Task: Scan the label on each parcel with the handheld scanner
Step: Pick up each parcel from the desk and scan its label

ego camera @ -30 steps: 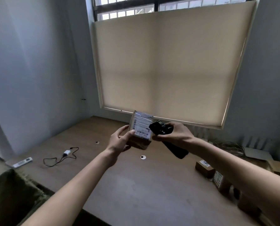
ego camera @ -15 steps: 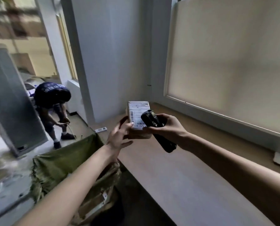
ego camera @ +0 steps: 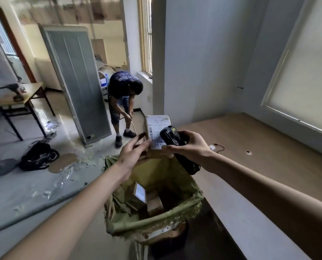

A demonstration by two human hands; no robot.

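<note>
My left hand [ego camera: 133, 152] holds a small cardboard parcel [ego camera: 156, 121] upright by its left side, the white barcode label [ego camera: 154, 133] facing me. My right hand [ego camera: 191, 145] grips a black handheld scanner [ego camera: 170, 135], its head right in front of the label and its handle [ego camera: 187, 163] slanting down to the right. Both hands hover over an open green woven sack [ego camera: 177, 184]. Inside the sack lie several parcels, one with a white label [ego camera: 140, 192].
A long wooden worktop [ego camera: 269, 166] runs along the right under a blinded window, with a small charger and cable [ego camera: 215, 146] on it. On the left, a person [ego camera: 122, 98] bends over on the floor beside a grey panel [ego camera: 77, 81], a black bag [ego camera: 39, 155] and a table [ego camera: 15, 98].
My view has swung left, from the window and worktop to the sack and the room. Both hands kept the parcel and scanner together and now hang above the sack.
</note>
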